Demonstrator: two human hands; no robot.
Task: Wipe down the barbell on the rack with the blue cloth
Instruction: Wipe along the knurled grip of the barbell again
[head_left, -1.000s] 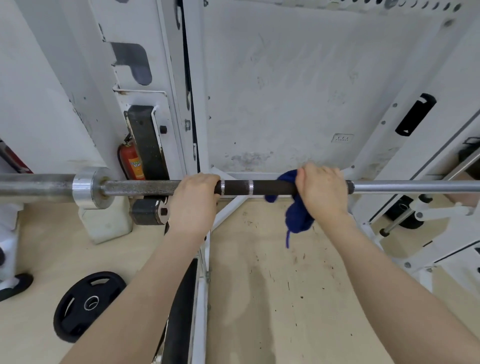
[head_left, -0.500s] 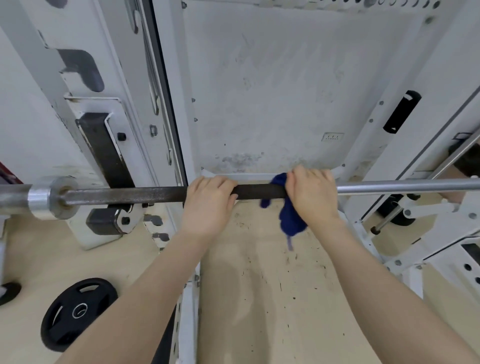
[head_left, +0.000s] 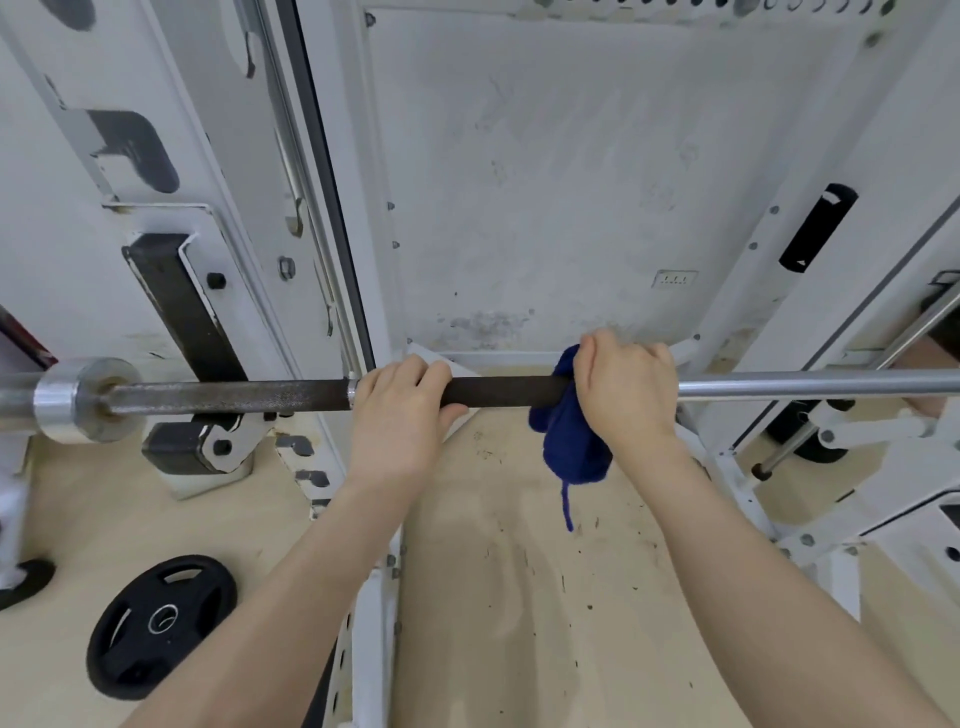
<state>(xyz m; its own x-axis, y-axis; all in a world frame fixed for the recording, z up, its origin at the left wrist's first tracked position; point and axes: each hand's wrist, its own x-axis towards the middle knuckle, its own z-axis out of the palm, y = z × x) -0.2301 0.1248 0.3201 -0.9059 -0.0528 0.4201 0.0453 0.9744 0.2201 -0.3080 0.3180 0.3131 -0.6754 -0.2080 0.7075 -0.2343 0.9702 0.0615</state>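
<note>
The barbell (head_left: 249, 397) lies level across the white rack, dark and knurled at the left, bright steel at the right. Its collar (head_left: 78, 400) shows at the far left. My left hand (head_left: 400, 415) grips the dark part of the bar from above. A short way to its right, my right hand (head_left: 623, 395) wraps the blue cloth (head_left: 569, 441) around the bar; most of the cloth hangs in a bunch below the bar, with a loose thread dangling.
A white rack upright (head_left: 311, 208) with a black hook (head_left: 182, 312) stands at the left. A black weight plate (head_left: 156, 623) lies on the wooden floor at the lower left. White frame beams (head_left: 831, 530) cross the right side.
The view has shifted so the bar's collar sits further left. My hands have kept their grip on the bar, and the gap between them has changed little.
</note>
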